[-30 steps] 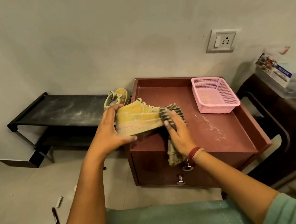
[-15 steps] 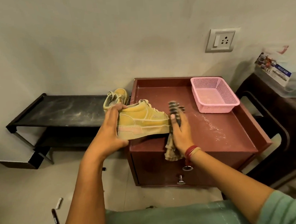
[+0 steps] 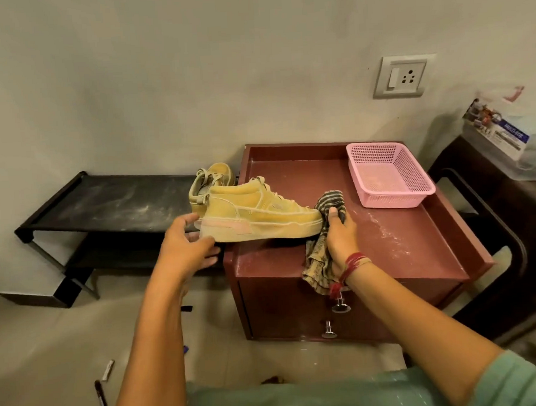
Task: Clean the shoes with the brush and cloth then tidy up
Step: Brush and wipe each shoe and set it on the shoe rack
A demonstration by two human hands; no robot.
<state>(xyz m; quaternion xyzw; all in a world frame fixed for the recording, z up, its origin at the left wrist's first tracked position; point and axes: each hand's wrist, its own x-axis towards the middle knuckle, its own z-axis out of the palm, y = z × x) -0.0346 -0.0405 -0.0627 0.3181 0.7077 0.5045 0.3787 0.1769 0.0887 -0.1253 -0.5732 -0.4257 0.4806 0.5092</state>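
Shoe [image 3: 255, 216] sits sole-down on the cabinet's [image 3: 402, 242] nine o'clock edge, heel overhanging, its side presented for wiping. Right hand [image 3: 340, 239] grips the bunched cloth [image 3: 321, 262] at the toe, three o'clock. Left hand [image 3: 185, 247], clamped on the heel half a second ago, now has its fingers spread loose beside it.

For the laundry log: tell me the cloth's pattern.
Dark and pale stripes on the cloth, best in the head view.

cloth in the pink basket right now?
No, the right hand grips the striped cloth at the toe of the yellow shoe, outside the pink basket.
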